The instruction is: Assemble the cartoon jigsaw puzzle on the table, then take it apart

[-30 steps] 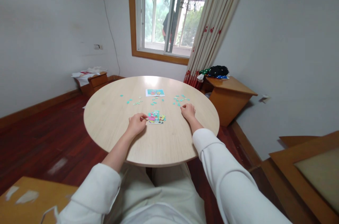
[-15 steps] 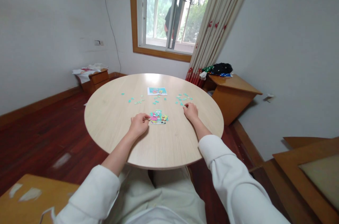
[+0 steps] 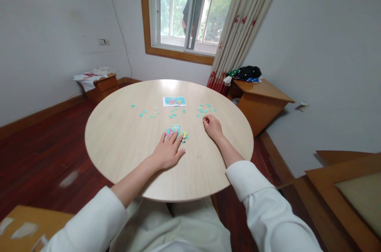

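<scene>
My left hand (image 3: 167, 151) lies open, fingers spread, over the partly assembled jigsaw puzzle (image 3: 176, 128). Its fingers cover much of the pink and yellow cartoon picture. To the right, my right hand (image 3: 212, 126) is closed in a pinch at the near edge of a cluster of loose turquoise puzzle pieces (image 3: 208, 109). A small puzzle piece (image 3: 204, 119) shows at its fingertips, partly hidden. Beyond the puzzle, a printed reference picture (image 3: 174, 101) with the same cartoon figures lies flat.
More loose pieces (image 3: 153, 115) are scattered left of centre, and several pieces (image 3: 173, 115) lie below the picture sheet. Everything sits on a round pale wooden table (image 3: 125, 141). A wooden cabinet (image 3: 262, 101) with clothes on it stands at the right. A person (image 3: 187, 14) shows beyond the window.
My left hand has gone from pinching at the puzzle's left edge to lying spread across it. The right hand stays by the right cluster, fingers still pinched. The view has shifted slightly.
</scene>
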The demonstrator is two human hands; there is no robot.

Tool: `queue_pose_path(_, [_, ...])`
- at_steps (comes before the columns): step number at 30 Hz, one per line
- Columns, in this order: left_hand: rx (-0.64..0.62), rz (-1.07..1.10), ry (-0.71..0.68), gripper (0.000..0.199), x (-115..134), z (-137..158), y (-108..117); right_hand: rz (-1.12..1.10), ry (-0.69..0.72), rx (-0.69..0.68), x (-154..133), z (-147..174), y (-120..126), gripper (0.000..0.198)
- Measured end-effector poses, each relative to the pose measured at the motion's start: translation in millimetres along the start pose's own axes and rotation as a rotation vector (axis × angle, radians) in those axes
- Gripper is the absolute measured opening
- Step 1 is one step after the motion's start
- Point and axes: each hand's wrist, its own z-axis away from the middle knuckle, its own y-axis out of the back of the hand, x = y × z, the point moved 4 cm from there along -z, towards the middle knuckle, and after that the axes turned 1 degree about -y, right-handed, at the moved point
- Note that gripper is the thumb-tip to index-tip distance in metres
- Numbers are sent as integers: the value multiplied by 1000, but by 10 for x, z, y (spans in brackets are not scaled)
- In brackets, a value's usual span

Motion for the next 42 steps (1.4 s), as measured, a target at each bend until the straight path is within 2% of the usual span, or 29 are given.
queue_pose_path(5, [-64, -42, -4, 62, 14, -105, -36, -118, 90, 59, -17, 6, 9, 19])
queue_pose_path(13, [-39, -85, 18, 58, -87, -338, -3, -244, 141, 109, -75, 7, 38, 18])
queue_pose_path(25, [63, -209, 29, 42, -28, -564, 139, -315, 314, -79, -382, -56, -174, 18])
queue_pose_path(30, [72, -189, 67, 42, -31, -609, 107, -351, 257, -72, -440, -216, -281, 20])
queue_pose_path(35, [77, -161, 85, 40, -42, -613, 85, -428, 122, -46, -386, -354, -386, 23])
queue_pose_path(42, [14, -125, 83, 42, -68, -637, 117, -494, 15, -45, -307, -391, -404, 26])
